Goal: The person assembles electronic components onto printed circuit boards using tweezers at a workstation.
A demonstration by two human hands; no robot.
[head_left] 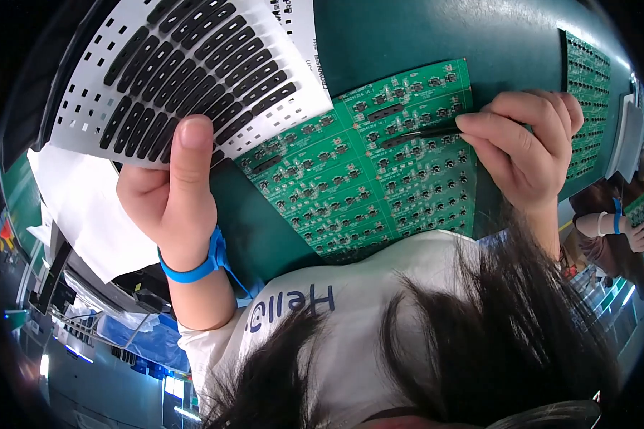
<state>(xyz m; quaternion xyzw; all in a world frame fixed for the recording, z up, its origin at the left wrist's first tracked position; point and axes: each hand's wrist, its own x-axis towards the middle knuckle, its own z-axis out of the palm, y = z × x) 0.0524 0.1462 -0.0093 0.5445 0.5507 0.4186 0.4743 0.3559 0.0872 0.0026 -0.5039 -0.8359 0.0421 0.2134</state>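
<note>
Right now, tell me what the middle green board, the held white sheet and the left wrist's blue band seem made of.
Green board: probably rigid laminate, lightly glossy, judging by its flat coloured surface and mounted parts.
White sheet: paper or thin plastic, fairly matte; it looks thin in the left hand, which settles neither.
Blue band: likely plastic or rubber, smooth, curving around the wrist.

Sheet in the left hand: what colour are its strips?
The strips are black, on the white sheet; the head view shows them best.
</note>
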